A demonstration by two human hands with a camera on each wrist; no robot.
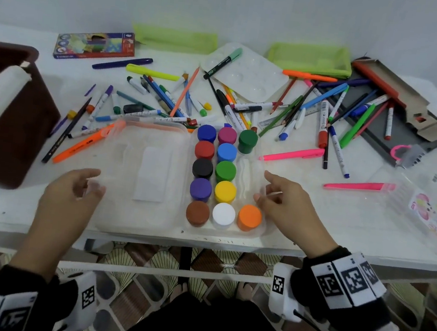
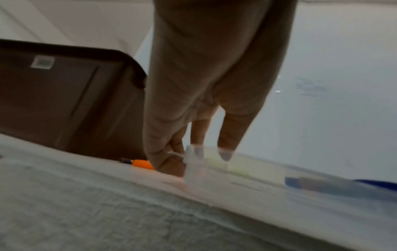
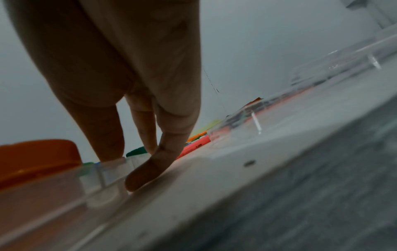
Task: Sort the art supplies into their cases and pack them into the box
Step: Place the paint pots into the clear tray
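Clear paint case [image 1: 145,173] lies opened flat between hands: left hand [image 1: 73,189] fingers relaxed at lid edge, right hand [image 1: 286,203] loose at tray edge.

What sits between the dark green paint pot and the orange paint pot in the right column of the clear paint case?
Nothing: in the head view, the slots between the dark green paint pot and orange paint pot are empty.

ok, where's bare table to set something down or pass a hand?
Bare patches: right of the right hand, below the pink pens; front-left strip between the brown box and clear paint case. Crowded: the whole band behind the case, pens and markers piled to the green pouches.
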